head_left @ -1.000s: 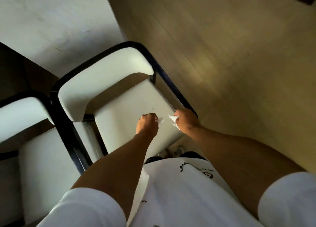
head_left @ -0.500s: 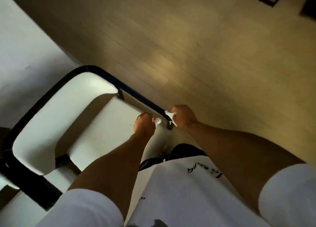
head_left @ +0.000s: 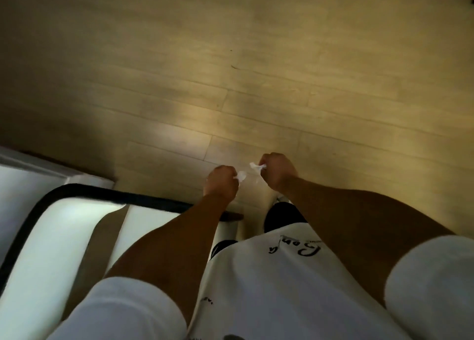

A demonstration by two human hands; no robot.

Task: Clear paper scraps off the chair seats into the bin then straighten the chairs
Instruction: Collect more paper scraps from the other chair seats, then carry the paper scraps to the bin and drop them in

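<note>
My left hand (head_left: pixel 221 181) is a closed fist with a small white paper scrap (head_left: pixel 241 177) poking out of it. My right hand (head_left: pixel 278 170) is also closed, gripping another white paper scrap (head_left: pixel 254 167). Both fists hang close together over the wooden floor, just past the chair. The white chair (head_left: pixel 59 237) with its black frame sits at the lower left, its seat partly hidden by my left arm. No bin is in view.
Light wooden floor (head_left: pixel 256 83) fills the upper and right parts of the view. A white surface (head_left: pixel 23 175) lies at the left edge beyond the chair. My white shirt and sleeves cover the bottom of the view.
The view has swung right, away from the chairs, so the chair slid to the lower left. Both fists, still holding the scraps, are now over the floor instead of the seat.
</note>
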